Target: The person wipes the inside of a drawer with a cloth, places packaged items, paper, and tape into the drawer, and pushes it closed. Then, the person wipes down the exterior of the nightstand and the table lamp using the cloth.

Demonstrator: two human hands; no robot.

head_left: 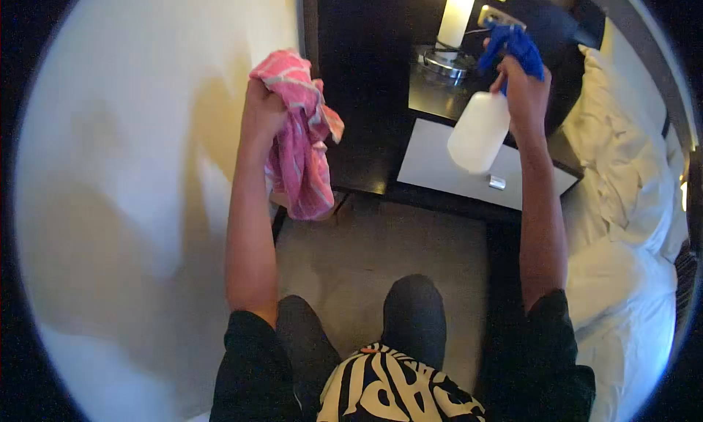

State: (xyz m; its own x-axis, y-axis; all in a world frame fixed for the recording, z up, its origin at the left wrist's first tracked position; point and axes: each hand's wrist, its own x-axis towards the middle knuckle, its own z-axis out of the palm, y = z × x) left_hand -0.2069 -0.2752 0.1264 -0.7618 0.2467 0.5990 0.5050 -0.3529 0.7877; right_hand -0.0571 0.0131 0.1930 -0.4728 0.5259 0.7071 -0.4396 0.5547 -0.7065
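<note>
My left hand (262,113) is closed around a crumpled pink cloth (302,158) with pale stripes, which hangs down beside the white wall. On the other side, my right hand (525,92) grips a spray bottle (480,132) by its blue top. The bottle's white body tilts down to the left, in front of the nightstand's light drawer front (432,158). Part of the blue top is hidden behind my fingers.
A lit lamp (452,26) with a round shiny base stands on the dark nightstand (359,143), near a wall socket plate (501,17). White bedding (622,202) lies along the right. A white wall (132,165) rises close on the left.
</note>
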